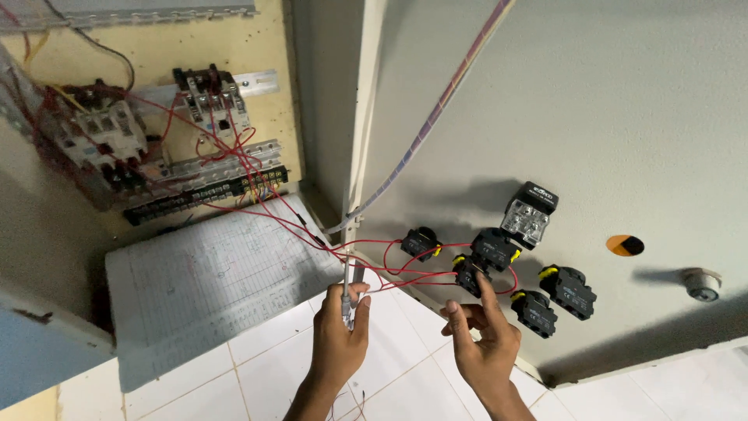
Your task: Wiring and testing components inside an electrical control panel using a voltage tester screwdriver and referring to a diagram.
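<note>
left hand (340,331) clamped round thin grey-handled screwdriver (346,290), shaft up toward red wires (366,261), kept ready | right hand (483,343) open, index finger raised onto black push-button contact block with yellow tab (470,274) on grey cabinet door (592,117), steadying it | paper wiring diagram (210,288) laid flat below for reference

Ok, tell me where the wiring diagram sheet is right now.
In the head view the wiring diagram sheet lies at lower left, inside the open cabinet under the terminal strip, just left of the left hand holding the screwdriver.
</note>
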